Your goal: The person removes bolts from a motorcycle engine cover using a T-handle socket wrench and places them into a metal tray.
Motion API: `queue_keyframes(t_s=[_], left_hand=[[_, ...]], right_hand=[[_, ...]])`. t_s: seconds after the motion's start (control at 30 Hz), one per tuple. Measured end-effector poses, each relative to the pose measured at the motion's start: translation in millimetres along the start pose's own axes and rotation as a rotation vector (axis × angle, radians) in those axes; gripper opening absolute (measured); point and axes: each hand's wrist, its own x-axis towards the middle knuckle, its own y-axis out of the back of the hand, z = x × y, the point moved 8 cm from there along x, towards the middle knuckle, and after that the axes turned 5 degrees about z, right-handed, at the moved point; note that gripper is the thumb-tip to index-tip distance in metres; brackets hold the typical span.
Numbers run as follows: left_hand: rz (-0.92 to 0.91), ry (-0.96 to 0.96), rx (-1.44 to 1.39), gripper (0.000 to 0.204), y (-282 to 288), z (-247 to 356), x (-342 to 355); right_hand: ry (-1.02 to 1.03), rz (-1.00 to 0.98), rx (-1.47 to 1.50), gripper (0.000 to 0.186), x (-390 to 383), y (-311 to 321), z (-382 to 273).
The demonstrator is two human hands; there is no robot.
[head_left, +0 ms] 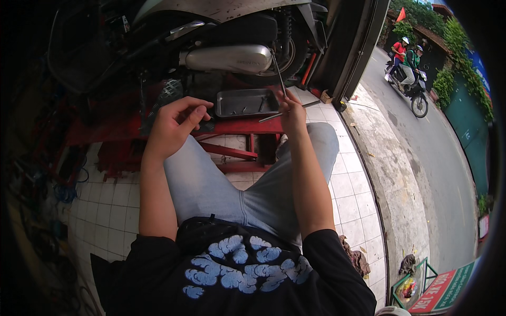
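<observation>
My right hand (292,110) grips a metal T-handle wrench (279,71), its long shaft rising toward the motorbike beside the silver side cover (227,58), its crossbar slanting across by my fingers. My left hand (182,118) is raised just left of the tray, fingers loosely bent and apart, with nothing visible in it. A dark metal tray (240,111) with a few small metal parts rests on the red lift (221,127) under the motorbike (221,26).
My jeans-clad legs straddle the area before the lift on white floor tiles (358,200). To the right are a doorframe (356,47), a street with two helmeted people on a scooter (408,84), and a red-and-green sign (437,287). Rags (356,255) lie by the threshold.
</observation>
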Motion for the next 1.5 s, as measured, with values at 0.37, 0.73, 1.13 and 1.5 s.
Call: queue_keyframes(t_s=[0.37, 0.73, 1.13, 1.5], left_hand=[[-0.008, 0.011, 0.005, 0.022, -1.5, 0.7, 0.1], [-0.021, 0.016, 0.013, 0.022, -2.7, -0.6, 0.0], [-0.038, 0.01, 0.006, 0.021, -4.4, -0.7, -0.1], [-0.034, 0.013, 0.01, 0.022, -3.1, -4.7, -0.5]], right_hand=[[-0.018, -0.008, 0.028, 0.042, -3.0, -3.6, -2.6], [-0.08, -0.039, 0.132, 0.043, -4.2, -8.2, -1.7], [-0.074, -0.113, 0.157, 0.047, -1.0, -8.2, 0.2], [0.064, 0.011, -0.162, 0.041, -6.0, -10.9, -5.3]])
